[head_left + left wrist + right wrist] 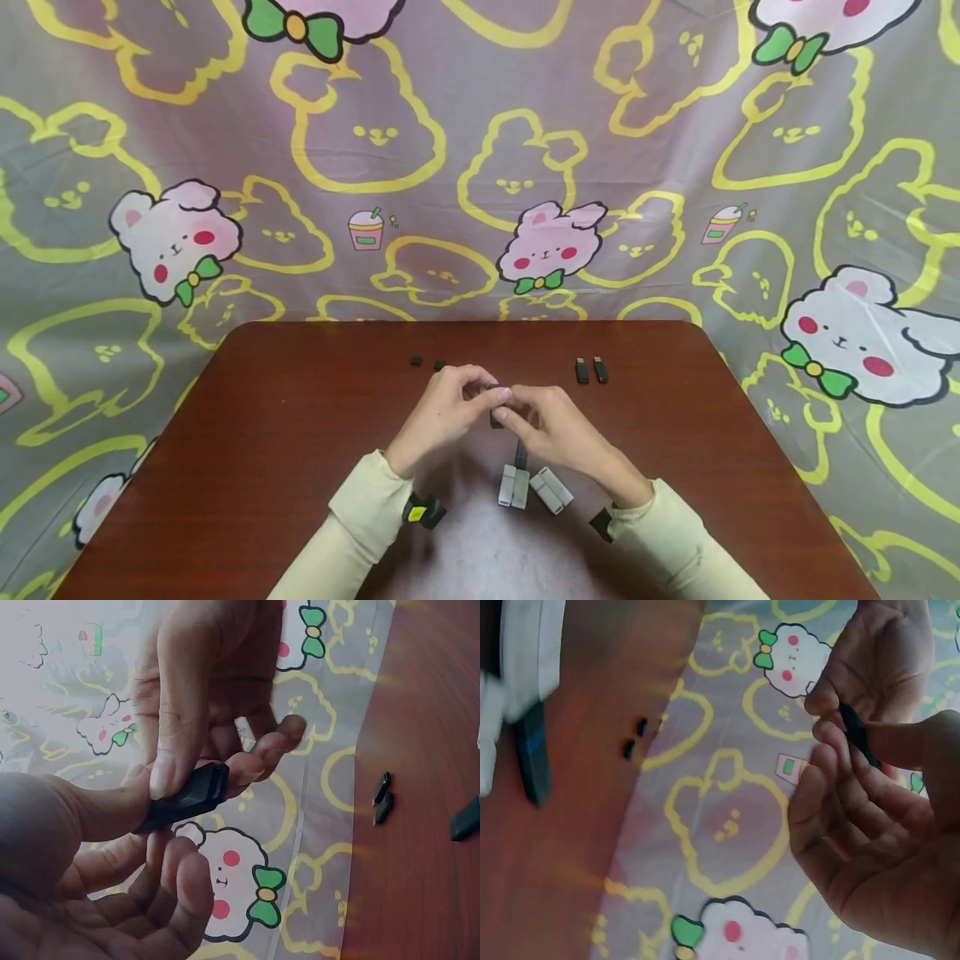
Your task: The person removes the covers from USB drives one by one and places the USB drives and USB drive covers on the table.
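Over the middle of the brown table (285,467), both hands meet around a small black piece (496,414). My left hand (480,397) pinches one end of it and my right hand (512,412) pinches the other. In the left wrist view the black piece (191,796) lies between the left thumb below and a right-hand thumb pressing on top. The right wrist view shows the black piece (859,735) as a thin dark sliver between the fingertips of both hands. Its shape is mostly hidden by fingers.
Two tiny black caps (426,362) lie behind the left hand. Two black sticks (591,370) lie at the back right. White-grey blocks (534,488) and a dark strip (520,454) sit under the right forearm. A cartoon-rabbit cloth (480,167) hangs behind.
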